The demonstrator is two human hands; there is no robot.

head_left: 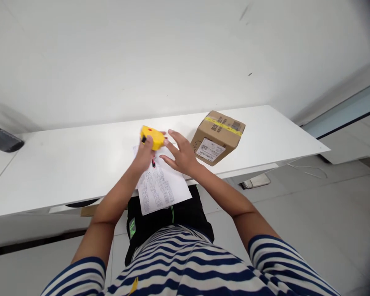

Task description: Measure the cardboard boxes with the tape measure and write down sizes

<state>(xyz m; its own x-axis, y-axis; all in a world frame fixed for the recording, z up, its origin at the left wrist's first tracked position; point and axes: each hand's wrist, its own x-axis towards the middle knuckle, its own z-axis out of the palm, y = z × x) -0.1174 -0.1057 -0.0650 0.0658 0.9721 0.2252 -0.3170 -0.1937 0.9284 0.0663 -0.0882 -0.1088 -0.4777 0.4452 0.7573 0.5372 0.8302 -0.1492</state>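
Note:
My left hand point(144, 155) is closed on a yellow tape measure point(156, 139) with a red spot and a black part, held up over the desk. My right hand point(182, 155) is just to its right, with its fingers spread. One right fingertip is at the edge of the tape measure; I cannot tell whether it touches. Below both hands lie sheets of paper point(162, 189) covered in handwriting, hanging over the desk's front edge. A small black and red pen-like object point(153, 163) shows on the paper, partly hidden by my left hand.
To the right, a taped cardboard box point(217, 137) with a white label stands on the white desk point(80, 156). A dark object point(3, 137) is at the far left. The desk's back meets a pale wall point(142, 61). A flat light object point(257, 181) is below the desk.

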